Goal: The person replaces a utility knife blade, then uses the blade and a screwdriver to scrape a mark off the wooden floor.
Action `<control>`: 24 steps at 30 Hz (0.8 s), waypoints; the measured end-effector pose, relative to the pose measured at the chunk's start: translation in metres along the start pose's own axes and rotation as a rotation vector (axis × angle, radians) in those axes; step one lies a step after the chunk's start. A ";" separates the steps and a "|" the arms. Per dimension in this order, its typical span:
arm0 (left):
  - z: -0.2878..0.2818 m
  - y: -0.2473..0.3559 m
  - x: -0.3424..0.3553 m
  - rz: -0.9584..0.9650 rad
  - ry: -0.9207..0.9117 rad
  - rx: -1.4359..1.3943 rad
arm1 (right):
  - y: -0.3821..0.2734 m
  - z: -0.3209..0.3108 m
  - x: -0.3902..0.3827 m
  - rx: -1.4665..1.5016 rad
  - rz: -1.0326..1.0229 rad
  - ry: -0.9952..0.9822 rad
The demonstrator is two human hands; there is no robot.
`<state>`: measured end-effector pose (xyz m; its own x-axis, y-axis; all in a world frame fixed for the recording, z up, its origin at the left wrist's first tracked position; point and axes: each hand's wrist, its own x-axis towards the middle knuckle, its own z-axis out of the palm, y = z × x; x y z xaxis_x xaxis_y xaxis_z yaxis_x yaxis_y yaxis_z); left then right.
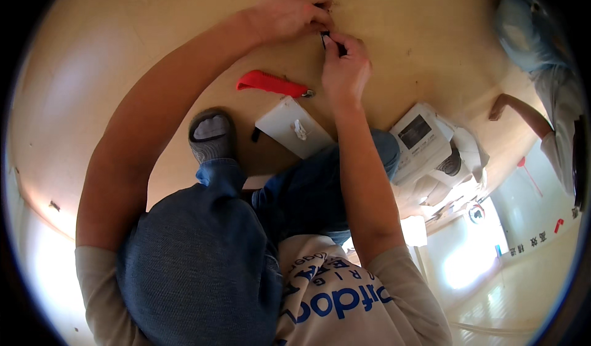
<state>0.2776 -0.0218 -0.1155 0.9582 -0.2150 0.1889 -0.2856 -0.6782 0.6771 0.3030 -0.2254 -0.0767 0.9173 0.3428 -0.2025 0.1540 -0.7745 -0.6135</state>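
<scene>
Both my hands are at the top of the view, close together against a light wood-coloured surface [203,10]. My right hand [346,69] is closed in a pinch on a small black piece [324,35], whose kind I cannot make out. Just beyond it, my left hand [295,10] has its fingers curled, with the fingertips near the black piece; what they hold, if anything, is hidden. Below them lies a red utility knife [268,84]. Nearer to me is a white flat plate [280,124] with a crumpled white bit [300,129] on it.
A small black object [255,135] lies beside the plate's left corner. My sandalled foot [212,135] rests to the left of it. On the right stands an opened carton [422,140] with crumpled paper. Another person's arm [523,112] and jeans [529,29] show at the far right.
</scene>
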 end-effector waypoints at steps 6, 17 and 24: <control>-0.008 0.003 0.002 -0.020 -0.063 -0.009 | 0.002 0.001 0.001 -0.037 0.011 -0.029; -0.001 0.006 -0.017 0.044 -0.037 0.097 | 0.003 0.008 -0.023 0.012 -0.036 -0.025; 0.005 0.014 -0.037 -0.026 -0.023 0.022 | 0.007 0.011 -0.033 -0.019 -0.097 -0.050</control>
<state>0.2378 -0.0264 -0.1168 0.9646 -0.2131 0.1550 -0.2614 -0.6993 0.6653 0.2695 -0.2365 -0.0833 0.8785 0.4421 -0.1810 0.2484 -0.7465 -0.6173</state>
